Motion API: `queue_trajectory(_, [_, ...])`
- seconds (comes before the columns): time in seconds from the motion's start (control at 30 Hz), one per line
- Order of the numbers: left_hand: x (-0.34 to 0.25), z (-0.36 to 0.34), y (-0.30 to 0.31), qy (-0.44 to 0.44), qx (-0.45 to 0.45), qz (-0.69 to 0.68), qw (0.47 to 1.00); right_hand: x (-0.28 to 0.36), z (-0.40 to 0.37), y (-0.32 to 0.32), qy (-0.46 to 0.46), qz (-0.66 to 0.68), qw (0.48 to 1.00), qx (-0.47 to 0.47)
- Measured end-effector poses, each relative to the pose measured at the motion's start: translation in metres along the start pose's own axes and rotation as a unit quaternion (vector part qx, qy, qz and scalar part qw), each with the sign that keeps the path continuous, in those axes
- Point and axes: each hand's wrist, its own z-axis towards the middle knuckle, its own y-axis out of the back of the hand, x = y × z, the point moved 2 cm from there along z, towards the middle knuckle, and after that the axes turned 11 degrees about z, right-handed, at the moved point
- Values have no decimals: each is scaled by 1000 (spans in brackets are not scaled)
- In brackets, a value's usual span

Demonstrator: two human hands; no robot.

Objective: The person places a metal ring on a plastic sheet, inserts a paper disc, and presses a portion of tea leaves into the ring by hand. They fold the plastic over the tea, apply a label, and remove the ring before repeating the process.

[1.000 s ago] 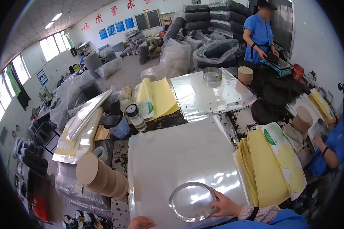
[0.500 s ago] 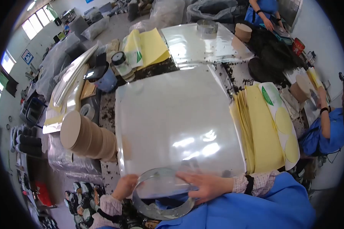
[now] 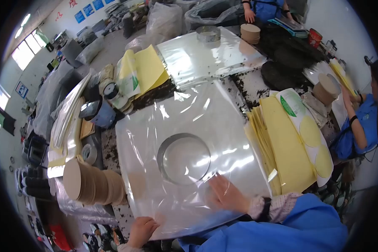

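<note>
A clear plastic sheet (image 3: 147,201) covers the middle of the table in front of me, wrinkled and full of glare. Near its centre lies a metal ring (image 3: 160,155), which seems to be under the top film. My left hand (image 3: 143,230) is at the near left edge of the sheet, its fingers curled over the film's edge. Close to the ring's lower right, my right hand (image 3: 229,195) reaches over the film with fingers stretched out, slightly blurred. It appears to touch the film and holds nothing I can see.
Stacked brown discs (image 3: 94,185) stand at the left, with a tape roll (image 3: 88,153) behind. Yellow sheets (image 3: 285,143) lie at the right. A second ring (image 3: 208,35) rests on the far sheets. Dark crumbs litter the table. Two people in blue work at the far and right sides.
The metal ring has left my hands at the near edge and now lies mid-sheet. The film has become wrinkled around it. My left hand has moved down to the sheet's edge.
</note>
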Motion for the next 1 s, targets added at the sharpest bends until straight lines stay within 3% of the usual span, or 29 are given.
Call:
queue_trajectory(0.07, [-4,19,95,42,-88,106,990,0,-65,10,31,54,990,125])
queue_trajectory(0.1, [2,27,134,74,-186,135,971,-1,-102,17,121,79,984,105])
queue_trajectory(0.17, [25,34,178,154,-390,255,872,-6,-167,38,13,274,946,170])
queue_trajectory(0.23, [65,41,181,327,-305,372,814,29,-124,125,-13,77,935,346])
queue_trajectory(0.3, [87,35,163,334,-249,369,831,11,-77,187,-71,-116,988,79])
queue_trajectory(0.37, [94,47,160,324,-218,356,849,-62,-34,227,-95,-78,974,-188])
queue_trajectory(0.4, [85,49,167,319,-209,343,859,-105,-25,246,-134,-104,961,-217])
queue_trajectory(0.47, [72,52,174,319,-196,339,863,-184,11,286,-247,-136,947,-156])
queue_trajectory(0.53, [66,57,178,327,-196,359,852,-284,54,314,-201,-247,927,-200])
queue_trajectory(0.6, [63,59,178,320,-189,381,846,-341,91,338,-313,-324,868,-210])
queue_trajectory(0.7, [62,60,172,296,-204,402,842,-398,130,310,-468,-367,768,-236])
queue_trajectory(0.77, [61,65,177,269,-218,409,844,-383,158,261,-356,-474,773,-227])
queue_trajectory(0.83, [51,72,187,252,-232,411,845,-336,167,244,-192,-309,918,-155])
queue_trajectory(0.9, [71,58,181,325,-280,236,872,-334,167,241,-141,-231,945,-186])
queue_trajectory(0.97, [52,54,188,296,-316,171,885,-322,159,264,-119,-193,937,-267])
queue_trajectory(1.0, [25,58,194,238,-331,277,870,-287,158,280,-82,-216,918,-321])
